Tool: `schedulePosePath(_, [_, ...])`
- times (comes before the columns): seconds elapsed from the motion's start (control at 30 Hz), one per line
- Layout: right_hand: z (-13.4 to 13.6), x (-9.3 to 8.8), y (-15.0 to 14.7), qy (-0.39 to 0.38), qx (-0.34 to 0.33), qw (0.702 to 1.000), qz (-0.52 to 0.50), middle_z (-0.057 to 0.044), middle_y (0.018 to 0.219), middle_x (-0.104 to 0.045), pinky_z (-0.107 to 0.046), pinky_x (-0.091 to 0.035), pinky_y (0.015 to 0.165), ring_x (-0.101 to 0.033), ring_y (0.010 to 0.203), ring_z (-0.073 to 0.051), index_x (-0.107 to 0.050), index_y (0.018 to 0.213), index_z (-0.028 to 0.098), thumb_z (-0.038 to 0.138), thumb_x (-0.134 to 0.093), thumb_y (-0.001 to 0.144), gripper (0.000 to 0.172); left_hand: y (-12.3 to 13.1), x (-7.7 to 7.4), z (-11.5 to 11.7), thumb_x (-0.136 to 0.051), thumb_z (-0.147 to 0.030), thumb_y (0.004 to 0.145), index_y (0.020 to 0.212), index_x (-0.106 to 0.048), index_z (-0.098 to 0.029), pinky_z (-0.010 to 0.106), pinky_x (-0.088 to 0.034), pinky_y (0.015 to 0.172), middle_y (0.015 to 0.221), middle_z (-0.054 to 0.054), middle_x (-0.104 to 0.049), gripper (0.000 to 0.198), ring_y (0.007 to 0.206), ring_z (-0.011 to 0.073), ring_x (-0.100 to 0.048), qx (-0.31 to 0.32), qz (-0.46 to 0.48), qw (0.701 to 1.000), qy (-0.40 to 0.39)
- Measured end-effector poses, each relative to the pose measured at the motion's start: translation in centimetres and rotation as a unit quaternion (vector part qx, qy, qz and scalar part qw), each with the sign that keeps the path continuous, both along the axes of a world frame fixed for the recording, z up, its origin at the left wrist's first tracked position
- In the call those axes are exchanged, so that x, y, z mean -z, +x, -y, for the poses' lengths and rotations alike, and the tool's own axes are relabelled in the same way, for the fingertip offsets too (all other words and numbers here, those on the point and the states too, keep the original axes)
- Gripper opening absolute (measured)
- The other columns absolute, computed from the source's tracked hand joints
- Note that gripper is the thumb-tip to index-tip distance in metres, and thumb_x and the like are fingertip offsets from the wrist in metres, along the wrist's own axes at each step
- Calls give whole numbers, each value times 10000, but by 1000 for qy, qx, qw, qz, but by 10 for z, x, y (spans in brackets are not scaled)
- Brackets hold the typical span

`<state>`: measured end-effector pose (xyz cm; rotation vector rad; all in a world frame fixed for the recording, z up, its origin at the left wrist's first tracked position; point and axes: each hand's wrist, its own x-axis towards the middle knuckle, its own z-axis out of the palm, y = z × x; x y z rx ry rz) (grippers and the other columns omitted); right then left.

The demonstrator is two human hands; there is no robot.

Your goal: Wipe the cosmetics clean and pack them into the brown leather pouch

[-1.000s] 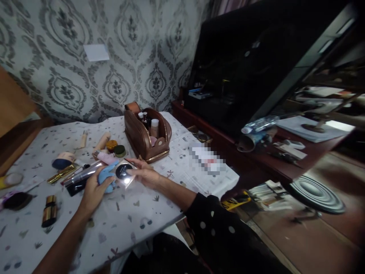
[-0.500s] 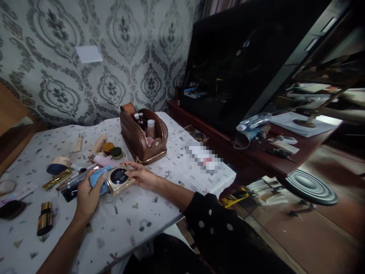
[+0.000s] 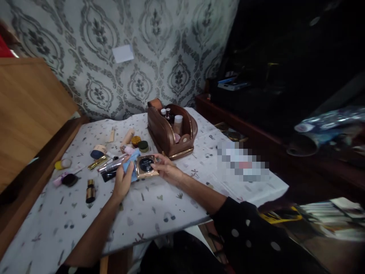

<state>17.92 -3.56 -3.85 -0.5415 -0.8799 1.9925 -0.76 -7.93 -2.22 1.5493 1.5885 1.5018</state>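
My right hand (image 3: 167,170) grips a square gold compact (image 3: 146,166) with a round black top, held just above the table. My left hand (image 3: 123,182) is closed on a blue cloth (image 3: 130,163) pressed against the compact's left side. Both hands hover over the patterned white tablecloth (image 3: 148,213). Behind them stands an open brown leather pouch (image 3: 168,133) with small bottles inside.
Scattered cosmetics lie to the left: a silver tube (image 3: 111,165), gold lipstick (image 3: 97,163), small dark bottle (image 3: 90,191), two round jars (image 3: 140,143), a black puff (image 3: 70,180). A wooden board (image 3: 25,114) stands at left; a dark cabinet (image 3: 285,76) at right.
The camera has swung left, so the table sits more to the right. My hands keep hold of the compact and cloth; the compact has turned flatter and no longer glints.
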Motion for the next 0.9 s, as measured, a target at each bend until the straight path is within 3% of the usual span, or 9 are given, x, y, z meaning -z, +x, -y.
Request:
schedulePosePath(0.17, [0,-2,-2,-30,28,999,-21,48,766,-705,-244,-497,679,-639,664,-115,-612,968,212,243,-925,518,549,-4,6,4,-611,-610,817,1277,-606,-189,418,-364,1137,1324,105,-622,623,1286,287,-529,80,14,997,2])
schedulePosePath(0.3, [-1,0,-2,-31,36,999,-22,45,778,-702,-253,-514,674,-644,679,-123,-614,964,212,232,-929,508,553,-3,3,4,-724,-491,763,1363,-534,-188,411,-385,1121,1321,108,-622,698,1269,285,-541,131,-5,991,-8])
schedulePosePath(0.5, [1,-2,0,-32,3,999,5,-3,841,-728,-280,-539,706,-685,756,-154,-641,1027,179,273,-913,568,541,-2,0,1,-685,-451,793,1253,-611,-168,395,-463,1022,1177,85,-695,546,1108,264,-627,98,2,995,-26])
schedulePosePath(0.67, [1,-3,4,-39,-7,999,-6,33,694,-670,-228,-475,533,-638,612,-122,-601,814,197,407,-865,653,374,-5,1,0,-679,-430,800,1090,-648,-164,298,-519,815,975,42,-709,394,861,190,-643,76,43,996,-13])
schedulePosePath(0.9, [2,-6,6,-44,-26,999,19,-9,869,-717,-215,-457,549,-622,644,-106,-651,965,207,253,-869,648,388,-3,-1,0,-692,-435,795,961,-646,-179,252,-489,716,837,1,-663,308,738,151,-594,54,50,997,4])
